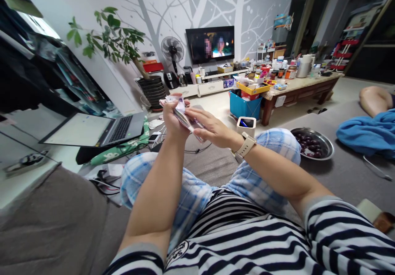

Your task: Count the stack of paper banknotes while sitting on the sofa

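In front of me, over my crossed legs, I hold a wad of paper that looks like banknotes (182,117), pinkish and purple with layered edges. My left hand (175,120) is wrapped round its left side, thumb on top. From the right, my right hand (214,130) grips the lower right end, its fingers laid along the wad and the thumb on the near side. A watch with a light strap (247,144) is on my right wrist. Part of the wad is hidden behind the fingers.
An open laptop (92,130) rests at left beside cables and a green cloth (120,145). At right are a metal bowl of dark round fruit (328,149), a blue cloth (364,133) and another person's leg (375,100). A small white box (246,129) stands ahead, near a cluttered table (327,79).
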The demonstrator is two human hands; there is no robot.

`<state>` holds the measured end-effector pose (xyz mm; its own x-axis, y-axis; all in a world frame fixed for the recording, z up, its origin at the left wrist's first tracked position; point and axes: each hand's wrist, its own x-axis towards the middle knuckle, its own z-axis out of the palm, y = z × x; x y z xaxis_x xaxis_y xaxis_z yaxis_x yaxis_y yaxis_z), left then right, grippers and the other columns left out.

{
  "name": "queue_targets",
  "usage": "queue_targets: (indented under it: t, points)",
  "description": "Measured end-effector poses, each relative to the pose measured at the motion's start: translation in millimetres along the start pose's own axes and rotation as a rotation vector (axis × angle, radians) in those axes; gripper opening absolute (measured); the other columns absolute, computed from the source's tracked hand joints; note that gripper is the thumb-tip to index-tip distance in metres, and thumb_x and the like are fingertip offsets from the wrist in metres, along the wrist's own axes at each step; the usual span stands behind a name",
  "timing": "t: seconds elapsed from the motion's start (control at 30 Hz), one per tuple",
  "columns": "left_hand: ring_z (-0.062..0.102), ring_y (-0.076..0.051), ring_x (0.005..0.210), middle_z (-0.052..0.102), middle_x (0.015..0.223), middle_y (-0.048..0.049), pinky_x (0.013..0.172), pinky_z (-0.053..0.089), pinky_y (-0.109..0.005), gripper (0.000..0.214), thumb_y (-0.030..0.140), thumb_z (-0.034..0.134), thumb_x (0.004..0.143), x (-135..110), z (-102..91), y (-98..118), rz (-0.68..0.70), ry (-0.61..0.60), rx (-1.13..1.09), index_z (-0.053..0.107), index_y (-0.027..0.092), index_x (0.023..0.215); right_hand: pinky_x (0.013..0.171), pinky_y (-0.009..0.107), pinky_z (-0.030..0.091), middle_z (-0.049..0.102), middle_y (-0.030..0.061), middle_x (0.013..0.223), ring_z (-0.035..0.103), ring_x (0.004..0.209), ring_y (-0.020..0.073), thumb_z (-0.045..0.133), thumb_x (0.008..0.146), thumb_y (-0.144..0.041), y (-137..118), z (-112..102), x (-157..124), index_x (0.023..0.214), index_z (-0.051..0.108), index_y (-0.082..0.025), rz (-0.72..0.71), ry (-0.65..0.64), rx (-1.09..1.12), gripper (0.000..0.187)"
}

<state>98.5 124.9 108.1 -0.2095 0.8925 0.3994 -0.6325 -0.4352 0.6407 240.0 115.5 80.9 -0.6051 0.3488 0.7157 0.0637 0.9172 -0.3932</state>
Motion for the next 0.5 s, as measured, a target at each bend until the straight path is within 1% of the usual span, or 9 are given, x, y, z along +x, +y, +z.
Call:
queue_targets:
  t: [0.07,0.2,0.33,0.4,0.5]
  points:
    - [0.051,-0.013,0.055,0.055,0.066,-0.0018,0.055,0.039,-0.025,0.013,0.027,0.046,0.076,-1.2,-0.5,0.9,-0.007,-0.018,0.012,0.054,0.022,0.085,0.116,0.049,0.024,0.039,0.0119,0.147,0.029,0.140,0.0239,0.045,0.089,-0.055,-0.4,1.5,-1.3,0.141,0.039,-0.022,-0.031,-0.040,-0.069,0.062]
    - [0.050,-0.013,0.055,0.054,0.070,-0.0010,0.054,0.040,-0.025,0.011,0.031,0.053,0.073,-3.0,-1.8,5.2,-0.027,-0.040,0.016,0.052,0.024,0.081,0.114,0.047,0.030,0.044,0.0111,0.144,0.035,0.138,0.0234,0.057,0.084,-0.051,-1.1,-1.8,-4.6,0.139,0.043,-0.024,-0.054,-0.071,-0.093,0.063]
    - [0.048,-0.012,0.053,0.054,0.071,-0.0013,0.052,0.040,-0.025,0.012,0.031,0.054,0.073,-3.6,-2.2,11.0,-0.042,-0.033,0.000,0.054,0.025,0.083,0.113,0.045,0.034,0.049,0.0124,0.141,0.040,0.135,0.0234,0.071,0.076,-0.042,-0.4,-6.0,-8.0,0.135,0.047,-0.022,-0.126,-0.082,-0.111,0.067]
    - [0.048,-0.012,0.053,0.054,0.072,-0.0018,0.051,0.040,-0.025,0.014,0.031,0.053,0.073,-3.7,-1.9,12.8,-0.051,-0.043,-0.019,0.055,0.025,0.086,0.111,0.045,0.036,0.048,0.0133,0.140,0.040,0.135,0.0237,0.072,0.075,-0.038,0.1,-7.7,-8.9,0.135,0.047,-0.021,-0.152,-0.082,-0.142,0.067]
    - [0.048,-0.012,0.053,0.054,0.073,-0.0028,0.051,0.040,-0.025,0.015,0.034,0.053,0.075,-3.3,-1.2,13.5,-0.065,-0.045,-0.028,0.056,0.025,0.085,0.109,0.044,0.039,0.050,0.0139,0.138,0.043,0.132,0.0231,0.067,0.080,-0.036,-0.2,-10.6,-8.7,0.133,0.049,-0.020,-0.179,-0.080,-0.188,0.059]
